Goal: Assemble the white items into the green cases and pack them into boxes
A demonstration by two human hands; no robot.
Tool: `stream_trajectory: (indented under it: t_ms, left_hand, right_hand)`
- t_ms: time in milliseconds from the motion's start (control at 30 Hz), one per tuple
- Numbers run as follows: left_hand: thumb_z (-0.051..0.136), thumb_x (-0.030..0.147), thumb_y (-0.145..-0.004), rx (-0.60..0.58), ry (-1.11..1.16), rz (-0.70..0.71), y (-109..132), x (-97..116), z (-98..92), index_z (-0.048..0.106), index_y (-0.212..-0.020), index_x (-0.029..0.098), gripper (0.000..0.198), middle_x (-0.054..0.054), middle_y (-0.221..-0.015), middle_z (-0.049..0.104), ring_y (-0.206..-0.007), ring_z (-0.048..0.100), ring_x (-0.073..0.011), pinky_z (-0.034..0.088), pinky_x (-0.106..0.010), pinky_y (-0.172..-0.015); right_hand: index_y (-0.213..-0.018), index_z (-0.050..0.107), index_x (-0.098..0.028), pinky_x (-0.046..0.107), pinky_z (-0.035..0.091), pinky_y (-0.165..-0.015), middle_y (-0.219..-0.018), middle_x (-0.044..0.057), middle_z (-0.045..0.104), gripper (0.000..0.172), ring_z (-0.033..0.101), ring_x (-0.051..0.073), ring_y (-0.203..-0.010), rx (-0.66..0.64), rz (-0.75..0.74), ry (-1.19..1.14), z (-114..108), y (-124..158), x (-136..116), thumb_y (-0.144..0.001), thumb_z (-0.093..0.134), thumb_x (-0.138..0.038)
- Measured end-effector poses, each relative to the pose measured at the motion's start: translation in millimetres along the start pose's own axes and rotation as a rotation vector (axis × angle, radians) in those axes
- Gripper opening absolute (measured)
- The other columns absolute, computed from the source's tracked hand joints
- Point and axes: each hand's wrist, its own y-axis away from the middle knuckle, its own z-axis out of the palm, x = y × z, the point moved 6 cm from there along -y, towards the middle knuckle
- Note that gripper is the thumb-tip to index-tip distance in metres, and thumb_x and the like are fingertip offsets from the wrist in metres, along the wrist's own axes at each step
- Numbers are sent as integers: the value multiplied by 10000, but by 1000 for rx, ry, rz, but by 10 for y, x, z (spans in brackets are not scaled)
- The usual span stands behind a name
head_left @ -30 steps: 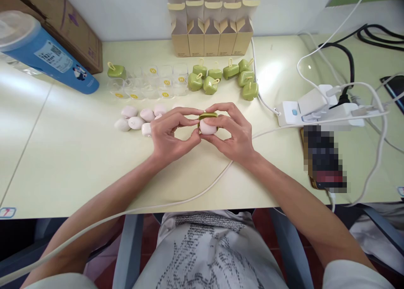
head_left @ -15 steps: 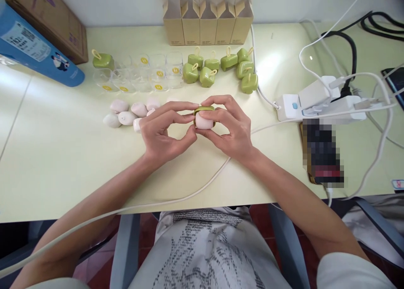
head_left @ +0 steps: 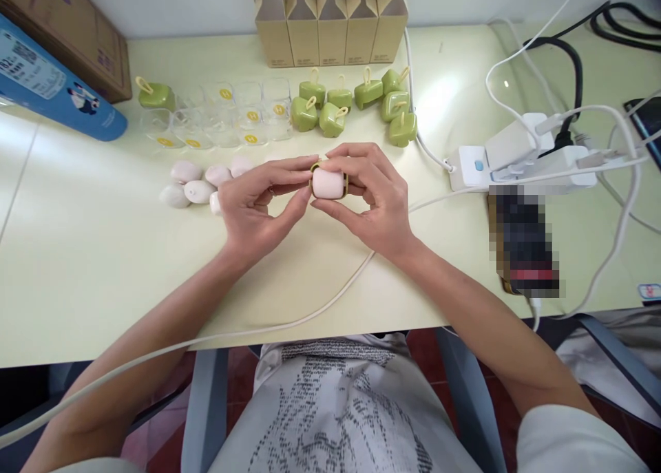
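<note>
A rounded pale pink case [head_left: 328,183] sits in a green cover [head_left: 346,186], its pink face turned up toward me. My left hand [head_left: 255,203] pinches the cover's left side between thumb and fingertips. Around the upper and right sides curl the fingers of my right hand [head_left: 376,201], with its thumb below. Left of my hands lie several more pale pink cases [head_left: 197,191], some partly behind my left hand. Behind my hands stand several glossy green covers [head_left: 332,119] with yellow loops. Clear plastic cups [head_left: 211,127] with round yellow stickers stand in rows beside them.
Open brown cartons [head_left: 330,39] line the wall. A blue canister [head_left: 56,80] and a cardboard box [head_left: 87,36] fill the back left. On the right are a power strip [head_left: 467,166] with chargers and a blurred phone [head_left: 524,242]. A white cable [head_left: 330,308] crosses the front.
The pink case now shows a broader face and looks more level within the green cover. My right fingers have shifted to its upper right edge. The whole view has moved slightly.
</note>
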Motion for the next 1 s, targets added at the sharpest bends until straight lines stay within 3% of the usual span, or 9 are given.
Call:
stream_trajectory:
  t_ms: [133, 300, 433, 633, 800, 1000]
  left_hand:
    - [826, 391, -1074, -42, 45, -10, -18, -36, -6, 822, -1269, 313, 210, -60, -1354, 839, -1309, 820, -246, 761, -398, -1042]
    - [843, 467, -1050, -47, -2, -21, 6, -178, 16, 737, -1444, 283, 448, -114, -1410, 799, -1169, 836, -219, 756, -364, -978]
    - [828, 456, -1060, -47, -43, 2, 13, -190, 30, 772, -1413, 264, 406, -128, -1352, 816, -1136, 829, -224, 745, -355, -947]
    - [800, 397, -1080, -68, -104, 42, 10, -125, 46, 816, -1379, 269, 326, -129, -1346, 825, -1172, 815, -231, 743, -357, -900]
    - [820, 369, -1067, -72, -74, 19, 1, -170, 25, 825, -1349, 263, 302, -127, -1312, 821, -1148, 815, -224, 741, -342, -891]
    - [868, 382, -1029, -73, -180, 109, 23, -188, 12, 778, -1450, 291, 440, -73, -1129, 735, -968, 741, -173, 710, -286, -779]
  right_hand:
    - [-1353, 788, -309, 397, 738, -978, -1422, 100, 665, 358, 741, 235, -1235, -13, 28, -139, -32, -20, 47, -1104, 734, -561]
    - [-1415, 756, -303, 389, 709, -1056, -1454, 99, 675, 423, 755, 230, -1261, -112, 145, -300, -11, -28, 119, -1086, 760, -569]
    - [-1451, 713, -292, 397, 704, -1083, -1517, 108, 689, 567, 778, 239, -1251, -144, 215, -344, 10, -31, 137, -1018, 821, -643]
    - [-1345, 724, -278, 391, 716, -1046, -1406, 81, 735, 503, 797, 219, -1168, -121, 272, -431, 11, -39, 199, -974, 904, -565]
    - [-1392, 683, -282, 381, 702, -1053, -1500, 103, 707, 636, 783, 228, -1210, -140, 313, -412, 21, -20, 247, -901, 971, -565]
    - [-1540, 708, -297, 395, 661, -1109, -1581, 125, 648, 598, 721, 241, -1342, -222, 272, -395, 10, -22, 269, -1014, 857, -540]
